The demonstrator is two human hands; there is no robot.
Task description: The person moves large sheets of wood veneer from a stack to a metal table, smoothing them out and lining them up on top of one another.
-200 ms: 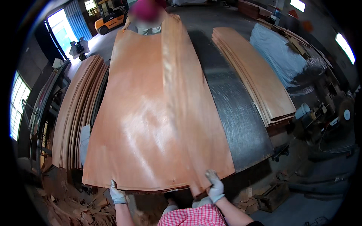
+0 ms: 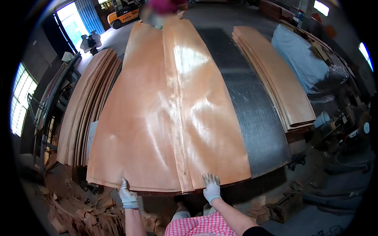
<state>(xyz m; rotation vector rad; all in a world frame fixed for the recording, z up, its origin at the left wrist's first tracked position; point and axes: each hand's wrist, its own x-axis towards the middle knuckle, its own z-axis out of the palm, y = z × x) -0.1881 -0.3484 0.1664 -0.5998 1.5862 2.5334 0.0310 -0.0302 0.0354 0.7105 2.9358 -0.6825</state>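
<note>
A wide reddish-brown wood veneer sheet (image 2: 138,129) stretches from my front edge to the far end. A raised, wrinkled seam runs along it, and its right part (image 2: 216,129) shines and bulges. Gloved in white, my left hand (image 2: 128,193) is closed at the near edge, its thumb on top and the other fingers hidden. My right hand (image 2: 212,186), also gloved, lies with fingers apart on the sheet by the near end of the seam. At the far end another person's hand (image 2: 180,15) is at the sheet's corner.
Folded veneer stacks stand left (image 2: 84,114) and right (image 2: 275,82). A dark board (image 2: 256,118) lies beside the sheet. Veneer scraps (image 2: 86,212) litter the floor at lower left. A forklift (image 2: 122,15) and a plastic-covered pile (image 2: 297,59) are farther back.
The sheet's right part has spread flatter, and the seam's near end has shifted left. My right hand has moved left and opened onto the surface. The far person's hand has appeared at the corner.
</note>
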